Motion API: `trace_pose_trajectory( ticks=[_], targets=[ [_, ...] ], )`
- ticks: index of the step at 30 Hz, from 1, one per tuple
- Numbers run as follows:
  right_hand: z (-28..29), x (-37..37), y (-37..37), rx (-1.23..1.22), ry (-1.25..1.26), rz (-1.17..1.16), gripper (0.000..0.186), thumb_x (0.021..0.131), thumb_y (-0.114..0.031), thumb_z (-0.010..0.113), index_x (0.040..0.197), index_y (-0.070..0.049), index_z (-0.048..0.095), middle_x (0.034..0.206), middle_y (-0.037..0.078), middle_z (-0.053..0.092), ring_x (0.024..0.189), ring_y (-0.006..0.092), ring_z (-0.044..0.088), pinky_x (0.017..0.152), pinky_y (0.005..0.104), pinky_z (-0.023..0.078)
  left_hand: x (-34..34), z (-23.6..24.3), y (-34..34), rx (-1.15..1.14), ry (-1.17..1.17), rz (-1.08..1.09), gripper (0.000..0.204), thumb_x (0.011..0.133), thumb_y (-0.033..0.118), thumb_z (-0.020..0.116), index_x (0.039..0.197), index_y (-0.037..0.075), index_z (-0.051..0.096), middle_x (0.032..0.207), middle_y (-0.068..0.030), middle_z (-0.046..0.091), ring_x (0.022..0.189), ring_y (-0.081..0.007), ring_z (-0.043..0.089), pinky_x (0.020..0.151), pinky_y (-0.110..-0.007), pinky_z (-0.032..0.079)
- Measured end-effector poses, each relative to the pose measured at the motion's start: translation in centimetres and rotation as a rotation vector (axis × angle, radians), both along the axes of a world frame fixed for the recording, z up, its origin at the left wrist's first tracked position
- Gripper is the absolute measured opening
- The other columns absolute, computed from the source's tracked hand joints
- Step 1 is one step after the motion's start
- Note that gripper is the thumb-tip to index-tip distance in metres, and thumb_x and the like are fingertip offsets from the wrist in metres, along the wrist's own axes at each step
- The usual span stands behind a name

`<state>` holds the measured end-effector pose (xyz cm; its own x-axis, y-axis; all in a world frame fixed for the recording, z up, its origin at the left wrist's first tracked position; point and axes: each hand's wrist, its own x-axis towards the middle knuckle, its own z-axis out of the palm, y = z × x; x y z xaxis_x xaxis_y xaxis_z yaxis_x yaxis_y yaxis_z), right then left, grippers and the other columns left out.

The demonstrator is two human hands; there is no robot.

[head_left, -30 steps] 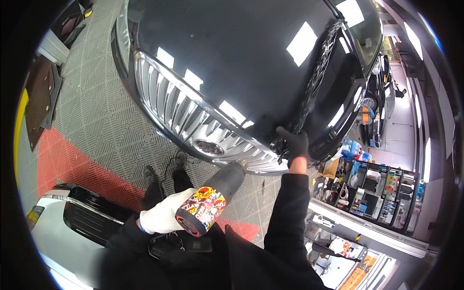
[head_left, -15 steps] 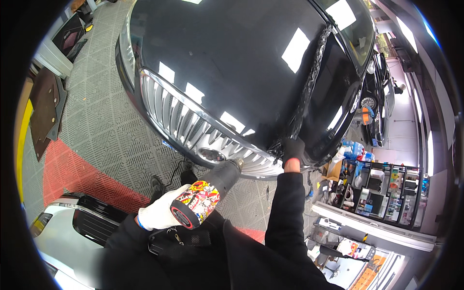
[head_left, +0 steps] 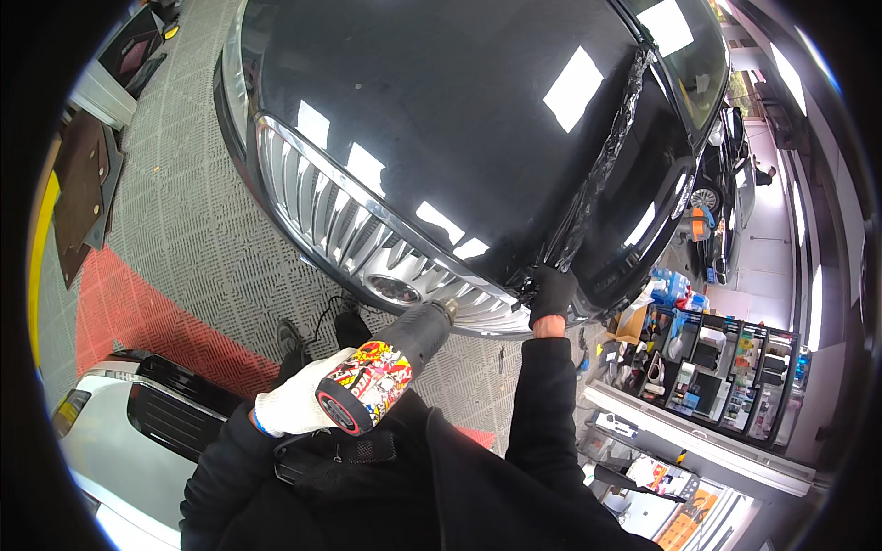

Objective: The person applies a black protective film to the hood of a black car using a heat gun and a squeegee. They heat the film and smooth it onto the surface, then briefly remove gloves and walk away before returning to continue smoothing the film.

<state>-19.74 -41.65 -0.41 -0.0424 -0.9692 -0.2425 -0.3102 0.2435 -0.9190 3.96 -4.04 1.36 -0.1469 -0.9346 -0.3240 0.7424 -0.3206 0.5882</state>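
My left hand point(head_left: 299, 401), in a white knit glove, is closed around a heat gun point(head_left: 384, 367) covered in bright stickers. The metal nozzle of the gun points at the lower part of a chrome grille point(head_left: 354, 220), close to its oval badge. At the front right corner of the black car's hood point(head_left: 413, 101), my right hand point(head_left: 553, 296), black-gloved, has its fingers closed on a crumpled strip of black film point(head_left: 602, 156). This strip runs from my hand up along the hood's right edge toward the windshield. The fingertips are partly lost against the dark film.
A white vehicle point(head_left: 124, 441) stands behind me at lower left. Brown mats point(head_left: 84, 188) lean at the far left. On the right are a loaded shelf rack point(head_left: 712, 372) and another black car point(head_left: 726, 220). A dark cord point(head_left: 326, 321) trails on the floor beside my feet.
The view has shifted slightly, and the film strip by my right hand looks more spread out. Both hands keep their grips, with the heat gun at nearly the same place by the grille.
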Motion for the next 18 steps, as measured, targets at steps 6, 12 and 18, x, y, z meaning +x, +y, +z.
trace_pose_trajectory(
  ticks=[6, 12, 18],
  targets=[
    [0.3, -0.2, -0.1, 0.001, 0.035, 0.025, 0.019, 0.074, 0.001, 0.065, 0.091, 0.005, 0.073, 0.076, 0.008, 0.070, 0.060, 0.0202, 0.066, 0.056, 0.0340, 0.052, -0.3, -0.8, 0.2, -0.005, -0.015, 0.012, 0.093, 0.076, 0.015, 0.097, 0.149, -0.002, 0.043, 0.136, -0.0104, 0.065, 0.123, -0.0171, 0.064, 0.110, -0.035, 0.052],
    [1.1, -0.8, -0.4, 0.158, -0.051, 0.084, 0.024, 0.077, -0.002, 0.070, 0.100, 0.002, 0.071, 0.081, 0.006, 0.069, 0.068, 0.0181, 0.066, 0.061, 0.0327, 0.052, -0.4, -1.4, 0.1, 0.020, -0.008, 0.033, 0.101, 0.074, 0.016, 0.098, 0.153, -0.004, 0.037, 0.143, -0.0115, 0.061, 0.128, -0.0175, 0.061, 0.112, -0.036, 0.050],
    [4.1, 0.5, -3.6, -0.011, 0.447, 0.253, 0.038, 0.076, -0.020, 0.086, 0.104, 0.003, 0.073, 0.085, 0.008, 0.073, 0.074, 0.0183, 0.068, 0.070, 0.0358, 0.054, 0.1, -1.5, -0.4, 0.068, 0.093, -0.030, 0.112, 0.074, 0.014, 0.098, 0.160, -0.004, 0.028, 0.149, -0.0134, 0.057, 0.135, -0.0179, 0.057, 0.117, -0.037, 0.046]
  ],
)
